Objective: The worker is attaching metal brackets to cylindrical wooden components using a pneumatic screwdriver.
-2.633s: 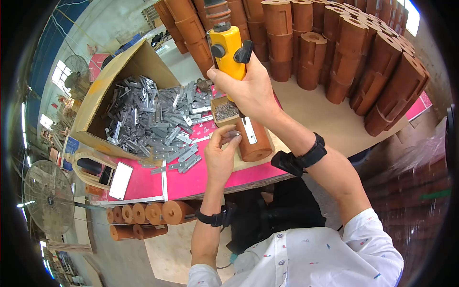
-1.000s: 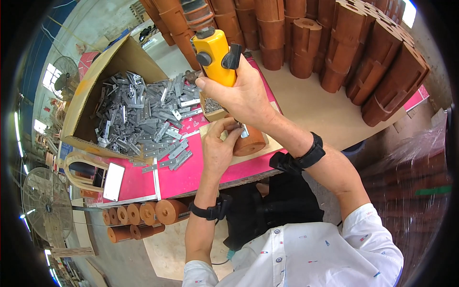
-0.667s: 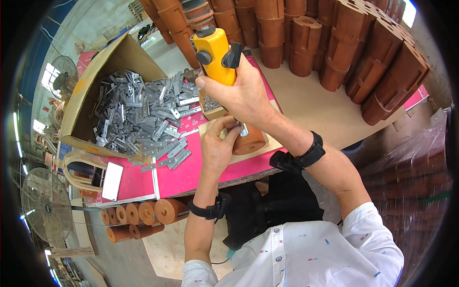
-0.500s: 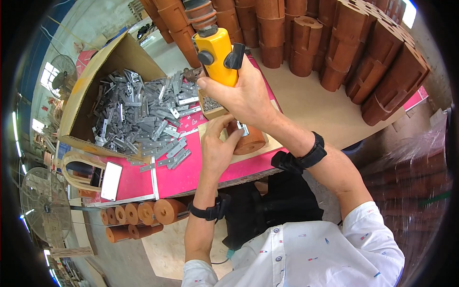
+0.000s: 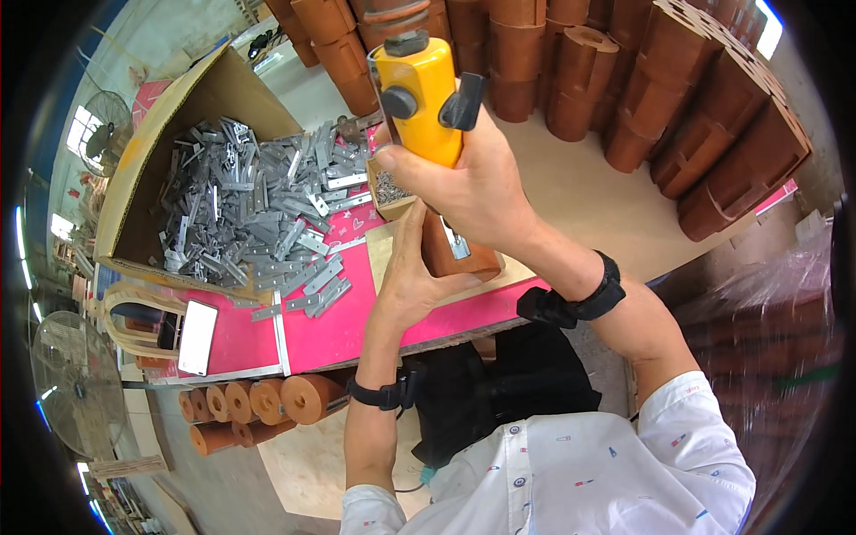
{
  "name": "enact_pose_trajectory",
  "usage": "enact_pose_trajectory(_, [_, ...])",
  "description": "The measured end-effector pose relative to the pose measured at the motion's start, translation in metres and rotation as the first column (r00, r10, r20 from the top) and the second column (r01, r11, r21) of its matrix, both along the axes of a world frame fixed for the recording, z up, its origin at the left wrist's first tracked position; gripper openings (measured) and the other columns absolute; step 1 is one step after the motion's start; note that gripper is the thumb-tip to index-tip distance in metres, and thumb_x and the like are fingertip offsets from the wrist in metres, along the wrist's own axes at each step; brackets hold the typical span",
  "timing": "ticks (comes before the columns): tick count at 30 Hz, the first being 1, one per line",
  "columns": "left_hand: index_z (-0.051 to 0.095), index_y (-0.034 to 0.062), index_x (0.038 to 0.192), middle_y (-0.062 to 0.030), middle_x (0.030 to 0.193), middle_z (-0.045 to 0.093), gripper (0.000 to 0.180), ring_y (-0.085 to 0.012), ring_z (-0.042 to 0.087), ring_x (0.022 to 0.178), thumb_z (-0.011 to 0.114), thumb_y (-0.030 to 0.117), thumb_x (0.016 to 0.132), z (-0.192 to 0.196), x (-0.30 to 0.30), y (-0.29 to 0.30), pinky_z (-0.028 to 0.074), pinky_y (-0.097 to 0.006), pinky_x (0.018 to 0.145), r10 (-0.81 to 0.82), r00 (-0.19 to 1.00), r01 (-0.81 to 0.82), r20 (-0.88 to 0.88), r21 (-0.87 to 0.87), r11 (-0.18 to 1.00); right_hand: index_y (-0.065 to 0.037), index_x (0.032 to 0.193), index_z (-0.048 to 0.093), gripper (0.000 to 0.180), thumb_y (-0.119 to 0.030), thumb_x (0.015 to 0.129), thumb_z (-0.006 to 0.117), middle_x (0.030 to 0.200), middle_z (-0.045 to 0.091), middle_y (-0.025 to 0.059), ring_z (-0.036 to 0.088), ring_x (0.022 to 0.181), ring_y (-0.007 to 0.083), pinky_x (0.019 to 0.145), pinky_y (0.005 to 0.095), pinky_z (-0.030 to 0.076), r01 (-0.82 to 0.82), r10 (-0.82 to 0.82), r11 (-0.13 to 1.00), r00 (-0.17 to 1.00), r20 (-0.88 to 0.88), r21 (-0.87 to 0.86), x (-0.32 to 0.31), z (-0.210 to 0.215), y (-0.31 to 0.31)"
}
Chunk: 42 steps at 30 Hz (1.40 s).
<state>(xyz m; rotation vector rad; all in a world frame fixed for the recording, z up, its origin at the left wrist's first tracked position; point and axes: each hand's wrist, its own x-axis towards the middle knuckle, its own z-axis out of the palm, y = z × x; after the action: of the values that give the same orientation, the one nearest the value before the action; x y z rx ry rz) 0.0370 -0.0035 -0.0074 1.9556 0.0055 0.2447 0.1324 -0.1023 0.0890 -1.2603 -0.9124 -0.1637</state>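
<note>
My right hand [image 5: 477,183] is wrapped around a yellow power screwdriver [image 5: 422,94] with black knobs, held upright above the work. Its lower end is hidden behind my hand. Under it lies a brown wooden cylinder [image 5: 477,265] on a pale board [image 5: 381,254]. A small shiny metal plate [image 5: 458,247] rests on the cylinder's upper side. My left hand [image 5: 406,281] grips the cylinder from the left, with the thumb along its near end and the fingers on the far side.
A cardboard box [image 5: 134,214] on its side spills grey metal plates [image 5: 267,209] over the pink tabletop [image 5: 339,334]. Beyond the board is a small box of screws [image 5: 390,192]. Stacked brown cylinders [image 5: 580,85] line the back. A white phone [image 5: 197,337] lies at left.
My left hand has gone from fingering the metal plate to gripping the cylinder's side. The power screwdriver has moved slightly right and nearer. The view has shifted a little.
</note>
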Motion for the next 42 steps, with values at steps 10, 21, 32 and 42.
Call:
enact_pose_trajectory(10, [0.027, 0.0043, 0.145, -0.014, 0.139, 0.037, 0.11, -0.029, 0.036, 0.132, 0.089, 0.027, 0.058, 0.006, 0.001, -0.005, 0.029, -0.041, 0.11, -0.006, 1.0, 0.006, -0.013, -0.009, 1.0, 0.0, 0.109, 0.044, 0.044, -0.016, 0.078, 0.072, 0.083, 0.063, 0.0124, 0.066, 0.075, 0.0232, 0.067, 0.0339, 0.051, -0.03, 0.03, 0.998, 1.0, -0.006, -0.048, 0.001, 0.0, -0.007])
enact_pose_trajectory(21, [0.031, 0.0039, 0.138, -0.0107, 0.133, 0.043, 0.098, -0.024, 0.042, 0.127, 0.088, 0.016, 0.06, 0.003, -0.002, -0.001, 0.032, -0.041, 0.109, 0.004, 1.0, -0.004, -0.019, -0.004, 1.0, -0.001, 0.107, 0.045, 0.041, -0.014, 0.079, 0.072, 0.084, 0.063, 0.0111, 0.064, 0.074, 0.0194, 0.067, 0.0322, 0.051, -0.048, 0.049, 0.999, 0.998, 0.05, -0.023, 0.001, -0.004, -0.007])
enact_pose_trajectory(32, [0.033, 0.0085, 0.142, -0.0178, 0.138, 0.034, 0.099, -0.0342, 0.031, 0.132, 0.084, 0.033, 0.061, 0.024, 0.005, 0.002, 0.028, -0.043, 0.111, -0.135, 0.991, 0.137, -0.028, 0.312, 0.94, -0.001, 0.099, 0.05, 0.039, -0.019, 0.074, 0.075, 0.083, 0.064, 0.0143, 0.065, 0.076, 0.0229, 0.068, 0.034, 0.05, -0.069, 0.073, 0.996, 0.994, -0.082, 0.052, -0.004, 0.015, -0.032])
enact_pose_trajectory(42, [0.057, 0.0088, 0.119, -0.0177, 0.13, 0.044, 0.076, -0.0338, 0.036, 0.126, 0.079, 0.047, 0.057, 0.094, 0.037, -0.05, 0.029, -0.044, 0.106, -0.014, 0.916, 0.375, -0.401, 0.843, 0.386, -0.001, 0.107, 0.054, 0.039, -0.015, 0.077, 0.075, 0.089, 0.066, 0.0062, 0.062, 0.081, 0.011, 0.073, 0.0296, 0.051, -0.008, -0.002, 0.999, 0.977, -0.214, -0.049, -0.006, -0.002, -0.084])
